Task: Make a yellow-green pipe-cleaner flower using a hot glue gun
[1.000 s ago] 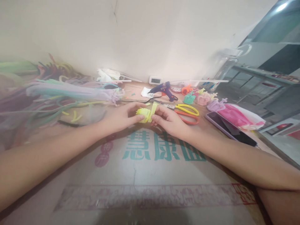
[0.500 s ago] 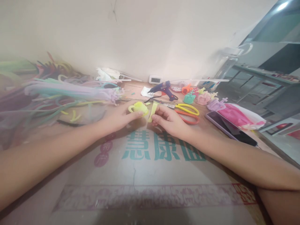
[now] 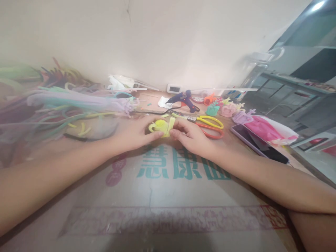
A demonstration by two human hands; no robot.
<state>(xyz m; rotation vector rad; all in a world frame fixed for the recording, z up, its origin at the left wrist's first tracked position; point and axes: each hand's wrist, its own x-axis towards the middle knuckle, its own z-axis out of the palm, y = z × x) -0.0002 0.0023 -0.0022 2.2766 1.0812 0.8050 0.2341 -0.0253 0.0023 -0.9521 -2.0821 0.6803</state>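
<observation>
My left hand (image 3: 139,131) is closed on a small yellow pipe-cleaner figure (image 3: 159,126), which has a loop on its left side. Between the thumb and fingers of my right hand (image 3: 187,131) is a short, flat pale-yellow pipe-cleaner strip (image 3: 171,123), held upright. The strip is against the figure's right side; whether they are joined I cannot tell. Just beyond my right hand lie scissors (image 3: 210,122) with one yellow and one orange handle. A dark blue glue gun (image 3: 185,99) rests farther back, its nozzle over a white scrap (image 3: 163,102).
Bundles of coloured pipe cleaners (image 3: 78,99) spread over the left side. Several small finished pieces (image 3: 212,109) stand at the back right. A phone (image 3: 258,143) and a pink-and-white packet (image 3: 270,129) lie at the right edge. A small digital display (image 3: 174,88) stands by the wall.
My left hand has moved slightly right and toward me with the yellow figure, closing the gap to the strip. My right hand has stayed almost in place.
</observation>
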